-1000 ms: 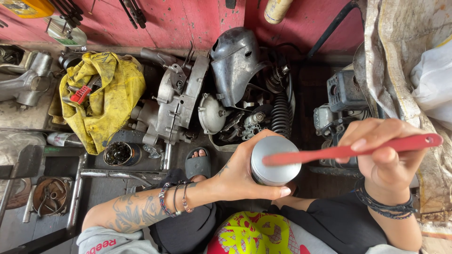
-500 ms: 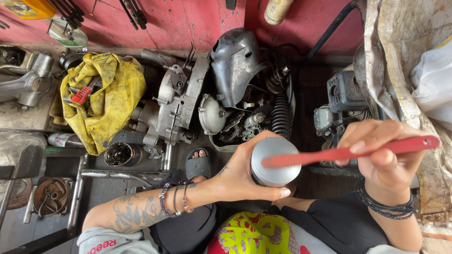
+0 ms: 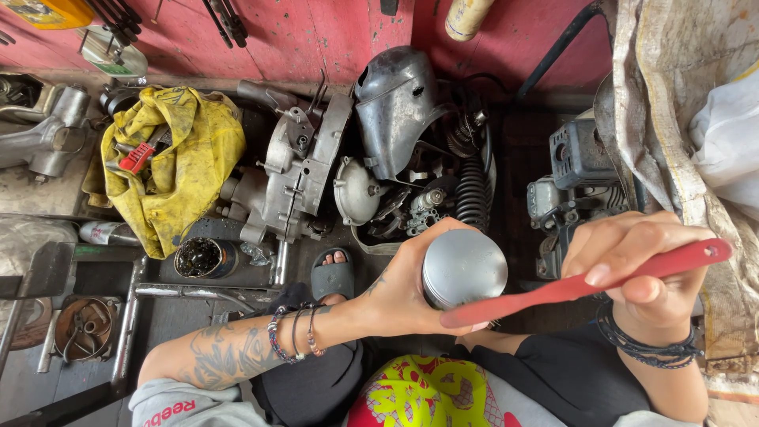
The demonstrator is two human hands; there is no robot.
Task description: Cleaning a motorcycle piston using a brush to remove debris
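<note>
I am looking down at my left hand (image 3: 403,289), which is wrapping its grip around a round grey metal cylinder (image 3: 464,267) — it looks like a piston, though I cannot make out its underside from here. The cylinder is sitting upright in the palm, flat top facing the camera, held above my lap. My right hand (image 3: 640,265) is closing its grip on the handle of a red brush (image 3: 589,283), and the brush is lying nearly level, its far end touching the cylinder's lower edge just beside my left fingertips (image 3: 473,325); the bristles are hidden from me. Beyond the hands, on the floor, a grey engine casing (image 3: 296,178) is lying beside a dark metal cover (image 3: 395,103) and a coiled spring (image 3: 472,192). Further left, a yellow rag (image 3: 178,170) is resting in a heap — a small red tool (image 3: 136,157) on top.
</note>
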